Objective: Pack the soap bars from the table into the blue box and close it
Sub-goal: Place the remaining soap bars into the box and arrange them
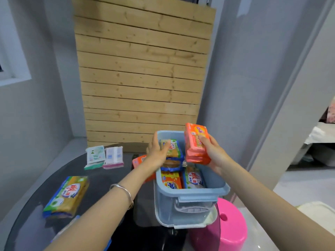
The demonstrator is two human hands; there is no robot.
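Observation:
The blue box stands open on the right of the dark round table, with several soap packs inside. My right hand grips an orange soap pack upright over the box's far right corner. My left hand reaches over the box's left rim, fingers relaxed and touching a yellow-green soap pack standing in the box. Another orange pack lies on the table, partly hidden behind my left wrist. A yellow-green soap pack lies at the table's left.
A white-green pack and a white-pink pack lie at the table's far side. A pink stool stands right of the table below the box. A wooden slatted panel leans on the wall behind.

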